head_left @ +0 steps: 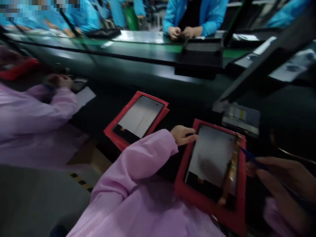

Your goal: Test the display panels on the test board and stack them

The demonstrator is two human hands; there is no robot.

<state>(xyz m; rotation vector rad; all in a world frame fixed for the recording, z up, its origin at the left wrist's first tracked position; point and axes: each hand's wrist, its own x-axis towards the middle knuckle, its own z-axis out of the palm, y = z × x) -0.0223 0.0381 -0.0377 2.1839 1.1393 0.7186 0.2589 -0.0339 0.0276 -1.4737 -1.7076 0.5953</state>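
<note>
My left hand [184,135], fingers flat, pins the red foam tray [209,205] by its left rim; my right hand [283,177] pinches a thin blue tool [251,158], perhaps tweezers, which should touch the grey glass panel [212,154] lightly.

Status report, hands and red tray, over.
Left hand on left rim of red rectangular tray. Right hand gripping thin blue tool at its right edge. Second red tray apart, left.

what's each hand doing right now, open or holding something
Left hand: fingers on the upper left corner of the red tray; grip cannot be told.
Right hand: closed on a thin blue tool.
</note>
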